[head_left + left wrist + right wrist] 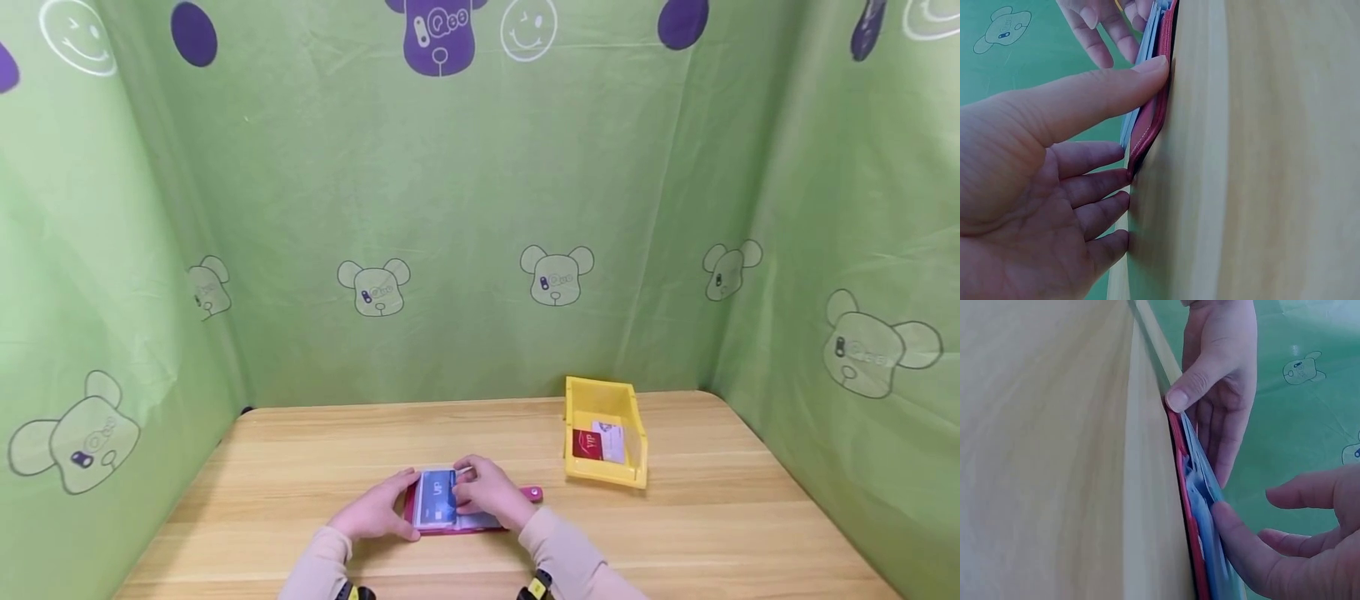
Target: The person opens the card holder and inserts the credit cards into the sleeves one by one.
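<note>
A red card holder with clear sleeves lies spread on the wooden table, its snap strap sticking out to the right. In the left sleeve area sits a blue card marked VIP. My left hand holds the holder's left side, thumb on the near edge and fingers along the left side. Over the card's right edge is my right hand. Its thumb touches the sleeve edge in the right wrist view, while the other fingers stand apart from it.
A yellow bin stands at the back right of the table. Inside it lie a red card and a white card. Green printed curtains enclose the table at the back and both sides.
</note>
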`<action>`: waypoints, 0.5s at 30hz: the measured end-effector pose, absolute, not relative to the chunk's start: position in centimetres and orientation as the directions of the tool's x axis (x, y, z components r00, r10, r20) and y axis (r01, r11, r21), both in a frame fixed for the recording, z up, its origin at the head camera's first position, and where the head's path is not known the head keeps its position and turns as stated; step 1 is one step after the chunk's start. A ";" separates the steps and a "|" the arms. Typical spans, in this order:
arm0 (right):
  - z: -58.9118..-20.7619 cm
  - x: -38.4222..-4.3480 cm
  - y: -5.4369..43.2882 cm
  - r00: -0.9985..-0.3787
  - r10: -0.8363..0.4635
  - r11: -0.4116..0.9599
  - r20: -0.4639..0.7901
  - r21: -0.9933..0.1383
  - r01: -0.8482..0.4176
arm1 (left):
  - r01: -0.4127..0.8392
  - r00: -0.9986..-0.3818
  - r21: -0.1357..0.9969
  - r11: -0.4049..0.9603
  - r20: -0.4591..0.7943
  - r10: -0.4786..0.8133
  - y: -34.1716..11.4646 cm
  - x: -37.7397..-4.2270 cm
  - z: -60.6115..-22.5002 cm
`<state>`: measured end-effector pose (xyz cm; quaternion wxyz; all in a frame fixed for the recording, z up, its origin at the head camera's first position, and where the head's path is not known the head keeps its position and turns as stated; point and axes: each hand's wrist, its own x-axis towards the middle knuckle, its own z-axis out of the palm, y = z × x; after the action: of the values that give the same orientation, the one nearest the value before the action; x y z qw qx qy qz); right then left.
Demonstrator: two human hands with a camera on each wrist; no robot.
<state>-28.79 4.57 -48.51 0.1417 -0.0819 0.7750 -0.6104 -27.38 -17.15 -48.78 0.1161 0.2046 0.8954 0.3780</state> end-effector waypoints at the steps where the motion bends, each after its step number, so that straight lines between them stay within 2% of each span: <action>1: -48.5 -28.8 4.5 -0.947 -0.299 0.238 -0.121 -0.970 0.048 | 0.280 -0.889 0.723 0.631 -0.052 0.454 -17.2 -27.4 -48.8; 15: -48.5 -28.7 4.8 -0.940 -0.320 0.214 -0.116 -0.976 0.048 | 0.275 -0.894 0.725 0.632 -0.048 0.445 -17.2 -27.4 -49.1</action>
<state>-28.70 4.75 -48.45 0.1481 -0.0889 0.7650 -0.6204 -27.43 -17.18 -49.05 0.1119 0.2009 0.8963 0.3791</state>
